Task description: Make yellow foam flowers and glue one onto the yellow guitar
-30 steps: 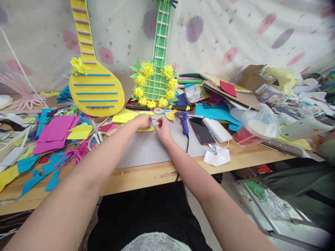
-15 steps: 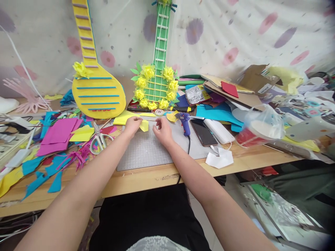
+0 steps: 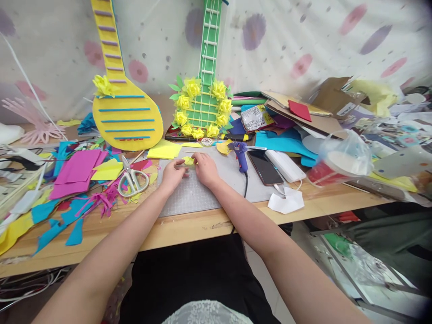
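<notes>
Over the grey cutting mat [image 3: 178,198], my right hand [image 3: 205,170] pinches a small piece of yellow paper [image 3: 188,160] by its right side. My left hand [image 3: 173,174] is beside the paper's left end, its fingers loosely bent and apart, with nothing visible in them. Part of the paper is hidden behind my fingers. Behind my left hand lies a stack of yellow paper sheets [image 3: 164,149]. A blue glue gun [image 3: 240,157] rests on the mat to the right of my right hand, its cord running toward the table's front edge.
White-handled scissors [image 3: 133,182] and magenta paper [image 3: 76,175] lie at left among colourful scraps. A yellow lute-shaped craft [image 3: 126,114] and a green one with yellow flowers [image 3: 205,108] lean at the back. To the right are a phone [image 3: 264,168] and a bagged cup [image 3: 337,164].
The yellow paper has passed from my left hand to my right fingers. My left hand has moved slightly down and loosened; my right hand has moved left. The view has shifted slightly.
</notes>
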Available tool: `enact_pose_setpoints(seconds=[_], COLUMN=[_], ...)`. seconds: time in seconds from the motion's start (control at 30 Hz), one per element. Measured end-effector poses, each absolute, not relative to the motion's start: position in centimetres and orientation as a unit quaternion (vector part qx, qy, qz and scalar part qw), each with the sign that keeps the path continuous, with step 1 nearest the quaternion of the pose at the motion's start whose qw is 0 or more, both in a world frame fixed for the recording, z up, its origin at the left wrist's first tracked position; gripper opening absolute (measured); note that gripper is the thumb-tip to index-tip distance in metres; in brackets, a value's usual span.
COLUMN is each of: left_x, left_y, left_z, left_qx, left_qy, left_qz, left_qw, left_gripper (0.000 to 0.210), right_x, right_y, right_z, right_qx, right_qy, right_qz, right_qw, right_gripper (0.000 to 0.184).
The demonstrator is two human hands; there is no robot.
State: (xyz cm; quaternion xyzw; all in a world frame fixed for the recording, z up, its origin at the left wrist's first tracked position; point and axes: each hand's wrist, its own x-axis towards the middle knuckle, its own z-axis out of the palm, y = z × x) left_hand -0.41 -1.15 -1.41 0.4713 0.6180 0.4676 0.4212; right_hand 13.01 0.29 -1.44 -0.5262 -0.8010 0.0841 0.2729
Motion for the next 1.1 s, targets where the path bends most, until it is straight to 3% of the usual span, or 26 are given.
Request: enact_pose_setpoints(seconds=[0.1, 0.2, 0.4, 0.77, 1.1], left_x=[-1.6, -2.0, -1.7, -1.4, -0.6], left_y=[-1.3, -1.4, -1.3, -1.0, -0.6], left_z=[-1.7, -1.6, -1.5, -1.8, -1.6], left_qx=[0.636, 0.712, 0.727, 0.693, 0.657], left_qy=[0.634, 0.613, 0.621, 0.656, 0.689], left_qz=[0.388, 0.322, 0.273, 0.276, 0.281], left_qw=[0.207, 0.114, 0.106, 0.117, 0.119], left_gripper=[0.042, 0.038, 0.027, 0.036, 0.041], right_x=[13.5, 13.9, 14.6, 14.3, 12.9], right_y=[0.4, 0.7, 1.0, 0.8, 0.6], right_z=[-1.4, -1.8, -2.3, -1.9, -2.1], right_qx=[-0.531, -0.516, -0.530, -0.609, -0.653], right_qy=[-0.791, -0.792, -0.782, -0.687, -0.697], right_qz=[0.103, 0.119, 0.158, 0.246, 0.127], right_qw=[0.287, 0.304, 0.288, 0.310, 0.268], right_gripper=[0.030, 0.031, 0.030, 0.017, 0.026])
